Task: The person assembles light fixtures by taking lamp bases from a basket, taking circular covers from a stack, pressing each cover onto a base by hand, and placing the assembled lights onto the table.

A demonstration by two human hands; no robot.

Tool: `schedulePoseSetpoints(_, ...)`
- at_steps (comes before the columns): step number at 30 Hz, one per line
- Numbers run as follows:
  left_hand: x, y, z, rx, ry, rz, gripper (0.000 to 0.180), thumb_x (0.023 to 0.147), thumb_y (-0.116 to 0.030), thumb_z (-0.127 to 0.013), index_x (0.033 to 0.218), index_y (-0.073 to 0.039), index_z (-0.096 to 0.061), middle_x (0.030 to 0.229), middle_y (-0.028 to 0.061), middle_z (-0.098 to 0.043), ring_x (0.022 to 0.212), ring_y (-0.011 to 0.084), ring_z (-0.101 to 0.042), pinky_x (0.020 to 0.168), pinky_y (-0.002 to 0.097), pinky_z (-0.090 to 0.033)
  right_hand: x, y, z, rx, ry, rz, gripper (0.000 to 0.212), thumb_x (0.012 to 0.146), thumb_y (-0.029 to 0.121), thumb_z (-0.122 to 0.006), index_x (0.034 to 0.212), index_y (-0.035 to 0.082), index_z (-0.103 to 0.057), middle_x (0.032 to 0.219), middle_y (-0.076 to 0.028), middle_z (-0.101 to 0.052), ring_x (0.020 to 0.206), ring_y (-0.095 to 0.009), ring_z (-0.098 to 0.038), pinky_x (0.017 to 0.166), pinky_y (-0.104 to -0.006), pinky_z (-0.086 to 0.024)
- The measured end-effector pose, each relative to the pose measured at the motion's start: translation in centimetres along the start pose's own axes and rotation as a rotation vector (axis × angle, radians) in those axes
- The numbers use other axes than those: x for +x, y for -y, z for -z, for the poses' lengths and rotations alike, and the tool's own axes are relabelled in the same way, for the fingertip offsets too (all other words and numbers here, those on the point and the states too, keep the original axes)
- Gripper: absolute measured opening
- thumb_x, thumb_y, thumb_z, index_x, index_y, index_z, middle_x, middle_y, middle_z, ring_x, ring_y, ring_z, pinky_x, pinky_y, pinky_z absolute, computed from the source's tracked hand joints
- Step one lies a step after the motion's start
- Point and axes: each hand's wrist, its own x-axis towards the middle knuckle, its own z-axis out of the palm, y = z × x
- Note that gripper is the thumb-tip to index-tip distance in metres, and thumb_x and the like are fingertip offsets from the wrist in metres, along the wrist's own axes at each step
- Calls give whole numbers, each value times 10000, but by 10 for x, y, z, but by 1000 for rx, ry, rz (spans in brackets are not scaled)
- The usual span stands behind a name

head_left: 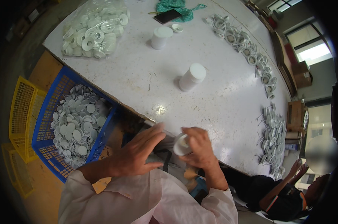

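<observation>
White plastic disc gripped at the near edge of the table

Pale-sleeved forearms come up from the lower edge and meet at the near edge of the white table (213,74). The right hand (198,147) is curled shut, fingers wrapped around a small white round part (181,145) whose rim shows at the thumb side. The left hand (137,153) lies flat and loosely open, fingers stretched toward the right hand, tips just beside the part; whether it touches it I cannot tell. A blue crate (49,123) of grey-white discs sits left of the left hand, below the table edge. Two white cylinders (192,77) stand farther up the table, well apart from both hands.
</observation>
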Motion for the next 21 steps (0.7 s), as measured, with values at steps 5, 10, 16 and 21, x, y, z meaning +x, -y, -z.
schedulePoseSetpoints(5, 16, 24, -1, -296, 709, 525, 669, 694, -175, -804, 1255, -37, -468, 1183, 194, -564, 1057, 286, -601, 869, 376, -489, 20, 24, -20, 364, 248, 170, 890, 551, 114, -811, 1315, 134, -356, 1270, -170, -459, 1061, -337, -500, 892, -422, -428)
schedulePoseSetpoints(10, -14, 52, -24, -522, 555, 376, 737, 630, -160, -853, 1253, -72, -468, 1139, 117, -602, 1010, 233, -615, 875, 323, -503, 25, 26, -35, 402, 261, 273, 903, 537, 120, -815, 1332, 116, -386, 1272, -154, -438, 1100, -329, -470, 924, -424, -411)
schedulePoseSetpoints(16, -32, 55, -21, -654, 247, 482, 858, 617, -122, -866, 1335, -76, -398, 1163, 98, -587, 1083, 187, -569, 939, 315, -461, 65, -2, -1, 373, 156, -17, 735, 627, 137, -825, 1272, 68, -481, 1151, -140, -526, 1022, -310, -511, 901, -414, -431)
schedulePoseSetpoints(21, -29, 52, -32, -573, 143, 618, 921, 590, -150, -887, 1346, -67, -368, 1203, 93, -556, 1134, 186, -535, 974, 329, -436, 96, -109, -6, 221, -484, -810, 458, 743, 272, -776, 1041, -9, -572, 914, -79, -568, 792, -162, -553, 703, -295, -477)
